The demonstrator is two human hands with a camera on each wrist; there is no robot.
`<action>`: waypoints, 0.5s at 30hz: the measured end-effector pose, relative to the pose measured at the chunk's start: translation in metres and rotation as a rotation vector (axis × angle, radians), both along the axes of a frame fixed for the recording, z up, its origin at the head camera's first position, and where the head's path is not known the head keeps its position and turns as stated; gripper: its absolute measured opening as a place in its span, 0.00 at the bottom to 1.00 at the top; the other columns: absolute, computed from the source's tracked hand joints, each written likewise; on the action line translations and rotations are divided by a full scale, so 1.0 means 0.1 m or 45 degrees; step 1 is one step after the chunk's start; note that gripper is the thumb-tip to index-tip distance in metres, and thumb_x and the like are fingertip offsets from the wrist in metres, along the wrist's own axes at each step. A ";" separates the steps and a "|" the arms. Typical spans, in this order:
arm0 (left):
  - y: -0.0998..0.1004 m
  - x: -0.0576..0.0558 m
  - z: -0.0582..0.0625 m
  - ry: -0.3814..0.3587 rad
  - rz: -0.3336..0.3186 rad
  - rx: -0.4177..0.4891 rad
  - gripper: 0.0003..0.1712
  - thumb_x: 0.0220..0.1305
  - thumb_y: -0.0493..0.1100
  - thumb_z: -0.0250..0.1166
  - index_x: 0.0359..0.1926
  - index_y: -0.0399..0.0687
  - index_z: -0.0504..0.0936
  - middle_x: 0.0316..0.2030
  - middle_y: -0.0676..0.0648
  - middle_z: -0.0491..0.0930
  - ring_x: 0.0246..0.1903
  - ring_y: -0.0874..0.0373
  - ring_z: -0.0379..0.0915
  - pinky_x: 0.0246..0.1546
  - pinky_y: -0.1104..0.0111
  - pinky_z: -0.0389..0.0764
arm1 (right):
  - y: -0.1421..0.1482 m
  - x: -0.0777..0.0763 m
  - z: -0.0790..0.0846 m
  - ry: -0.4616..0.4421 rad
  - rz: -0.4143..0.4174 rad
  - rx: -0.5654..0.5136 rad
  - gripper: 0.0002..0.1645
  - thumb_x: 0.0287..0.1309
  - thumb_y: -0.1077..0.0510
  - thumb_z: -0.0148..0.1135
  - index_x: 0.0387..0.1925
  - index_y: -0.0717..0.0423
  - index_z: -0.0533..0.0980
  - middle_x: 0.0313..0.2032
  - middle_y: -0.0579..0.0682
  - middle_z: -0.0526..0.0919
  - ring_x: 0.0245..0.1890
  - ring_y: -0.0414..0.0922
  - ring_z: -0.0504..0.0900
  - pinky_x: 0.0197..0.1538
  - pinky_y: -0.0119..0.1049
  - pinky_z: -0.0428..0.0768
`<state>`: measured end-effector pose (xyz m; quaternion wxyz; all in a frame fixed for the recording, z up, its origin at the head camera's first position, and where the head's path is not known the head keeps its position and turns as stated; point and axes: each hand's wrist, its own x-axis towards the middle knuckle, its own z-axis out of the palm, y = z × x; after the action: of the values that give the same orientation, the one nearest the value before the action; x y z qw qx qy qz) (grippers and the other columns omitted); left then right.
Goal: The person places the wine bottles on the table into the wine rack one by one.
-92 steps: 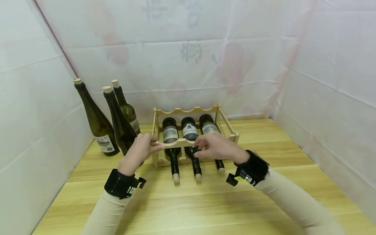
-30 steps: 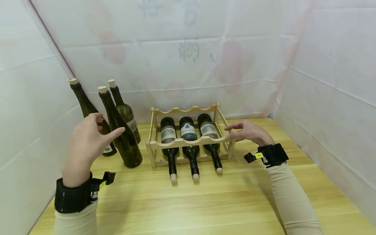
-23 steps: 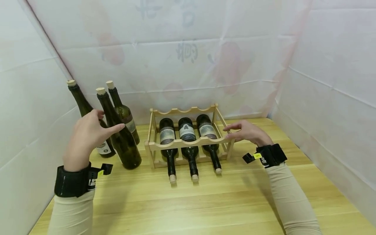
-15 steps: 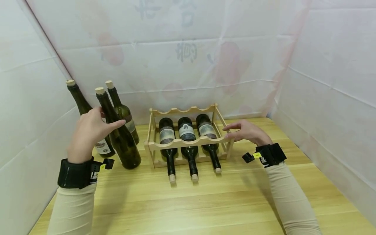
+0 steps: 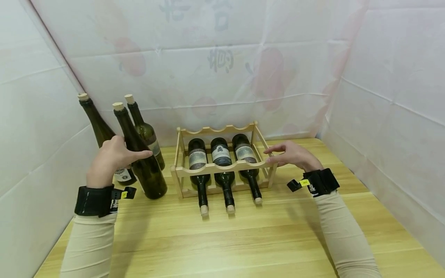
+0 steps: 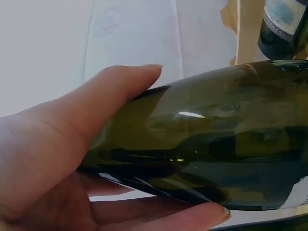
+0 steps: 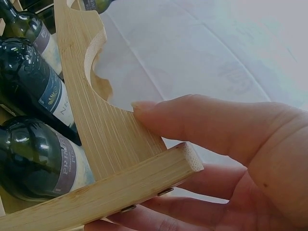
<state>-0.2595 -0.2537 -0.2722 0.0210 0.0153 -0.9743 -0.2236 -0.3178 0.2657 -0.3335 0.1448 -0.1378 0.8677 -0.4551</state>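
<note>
My left hand (image 5: pixel 114 156) grips the nearest of three standing green wine bottles (image 5: pixel 149 175). In the left wrist view, the thumb lies along one side of its glass (image 6: pixel 216 120) and the fingers curl under the other. Just right of these bottles stands a small wooden wine rack (image 5: pixel 219 168), with three dark wine bottles lying in its lower level, corked necks toward me. At the rack's front right corner, my right hand (image 5: pixel 293 156) holds the frame. The right wrist view has its thumb (image 7: pixel 178 115) on the scalloped rail and the fingers beneath the end piece (image 7: pixel 187 161).
Two more corked bottles stand behind the held one: a tall one with a white label (image 5: pixel 95 121) at the left, partly behind my hand, and a shorter one (image 5: pixel 147 133). White printed cloth (image 5: pixel 306 58) encloses the wooden table (image 5: pixel 243 239) at the back and sides.
My left hand has left the rack's front rail, moved left and closed round the nearest standing bottle. My right hand has shifted from the rail's middle to the right corner and stays there.
</note>
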 end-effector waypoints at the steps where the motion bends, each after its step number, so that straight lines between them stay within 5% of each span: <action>1: 0.00 0.00 0.00 0.002 -0.005 0.008 0.74 0.42 0.79 0.62 0.67 0.21 0.49 0.28 0.37 0.77 0.21 0.52 0.75 0.27 0.60 0.74 | 0.00 0.00 0.00 -0.002 0.001 -0.003 0.37 0.46 0.47 0.74 0.57 0.56 0.76 0.61 0.60 0.70 0.41 0.50 0.82 0.48 0.50 0.79; 11: 0.03 0.02 -0.01 0.067 -0.002 0.012 0.62 0.46 0.73 0.65 0.60 0.22 0.60 0.39 0.29 0.70 0.31 0.42 0.72 0.25 0.59 0.73 | -0.01 0.00 -0.01 -0.014 -0.007 0.003 0.37 0.45 0.45 0.74 0.57 0.55 0.76 0.59 0.60 0.71 0.42 0.49 0.82 0.47 0.48 0.80; 15: 0.08 0.05 0.02 0.123 -0.019 0.011 0.48 0.47 0.70 0.68 0.47 0.29 0.69 0.34 0.34 0.72 0.29 0.43 0.71 0.25 0.58 0.72 | -0.01 0.00 -0.01 -0.004 -0.019 0.007 0.37 0.45 0.45 0.74 0.56 0.54 0.77 0.58 0.59 0.73 0.42 0.48 0.82 0.46 0.46 0.81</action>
<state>-0.2548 -0.2462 -0.2707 0.0665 -0.0025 -0.9713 -0.2284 -0.3175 0.2648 -0.3341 0.1432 -0.1303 0.8697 -0.4540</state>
